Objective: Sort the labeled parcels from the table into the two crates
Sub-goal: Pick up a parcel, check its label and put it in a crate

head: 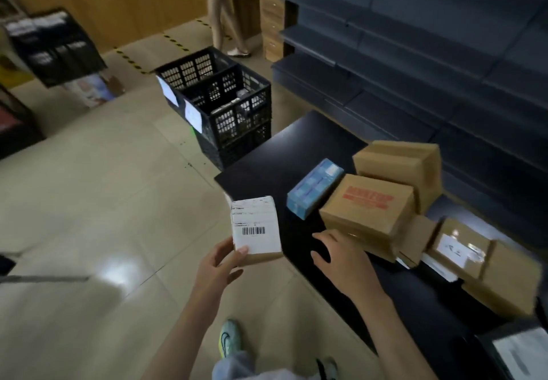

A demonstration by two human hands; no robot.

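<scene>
My left hand (221, 264) grips a small cardboard parcel (256, 230) by its near corner; a white barcode label covers its top face. It hangs over the floor just off the black table's (267, 169) left edge. My right hand (341, 256) hovers over the table with fingers spread and relaxed, next to a brown box with red print (367, 207). A blue box (314, 188), a larger brown box (400, 166) and several flatter parcels (462, 249) lie on the table. Two black crates (219, 95) with white labels stand on the floor beyond the table; the nearer one holds some parcels.
Dark grey shelving (415, 38) runs along the right behind the table. A person's legs (222, 17) stand past the crates. A black display stand (53, 44) is at the far left. My shoes (228, 339) are on the beige tiled floor below.
</scene>
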